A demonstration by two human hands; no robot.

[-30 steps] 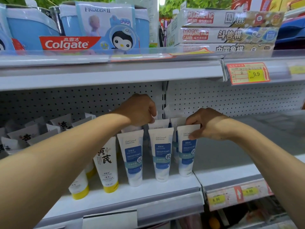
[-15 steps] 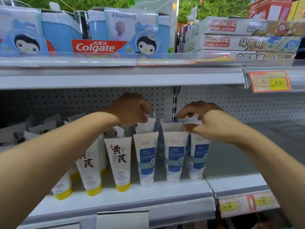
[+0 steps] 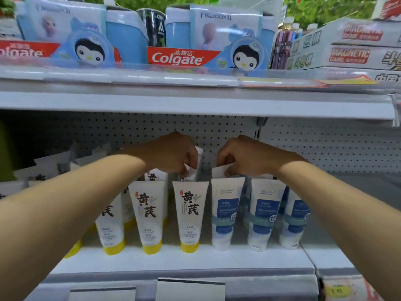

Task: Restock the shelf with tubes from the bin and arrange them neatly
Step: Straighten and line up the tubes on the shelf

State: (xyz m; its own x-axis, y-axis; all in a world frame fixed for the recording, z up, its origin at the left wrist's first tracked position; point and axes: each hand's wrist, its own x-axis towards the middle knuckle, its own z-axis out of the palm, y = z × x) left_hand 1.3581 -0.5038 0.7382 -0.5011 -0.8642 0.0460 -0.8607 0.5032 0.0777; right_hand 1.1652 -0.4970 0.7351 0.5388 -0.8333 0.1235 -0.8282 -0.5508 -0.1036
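While both arms reach over the front row of tubes, the left hand (image 3: 171, 155) curls its fingers round the crimped top of a white tube (image 3: 192, 170) standing in the second row, just behind the yellow-capped tube (image 3: 189, 216). Right of that yellow-capped tube, the right hand (image 3: 243, 157) pinches the top edge of another white tube (image 3: 219, 171), which stands behind the nearest blue-label tube (image 3: 225, 213). All tubes stand cap-down on the shelf (image 3: 173, 260). Two more yellow-capped ones (image 3: 148, 216) stand left of the first, partly hidden by the left forearm, and two more blue-label ones (image 3: 263, 216) stand further right. Behind them rises a pegboard wall (image 3: 130, 129). Above, on the upper shelf, sit Colgate packs (image 3: 180, 58) and, to their right, game boxes (image 3: 347, 48). Price tag holders (image 3: 191, 287) hang on the shelf's front edge below the yellow-capped tube.
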